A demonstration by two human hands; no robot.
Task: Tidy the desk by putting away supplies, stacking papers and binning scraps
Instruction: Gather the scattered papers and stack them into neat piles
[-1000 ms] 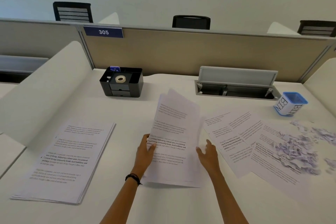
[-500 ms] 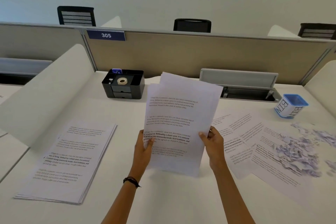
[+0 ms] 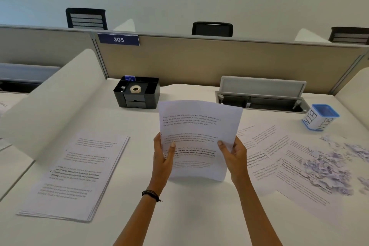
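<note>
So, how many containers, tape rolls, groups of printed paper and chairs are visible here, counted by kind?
Containers: 2 (black plastic desk organiser, white cup with blue rim marked BIN)
Tape rolls: 1 (white tape roll in the organiser)
Printed paper groups: 3 (neat white stack at left, held white bundle, loose white sheets at right)
Black chairs: 3
Total: 9
</note>
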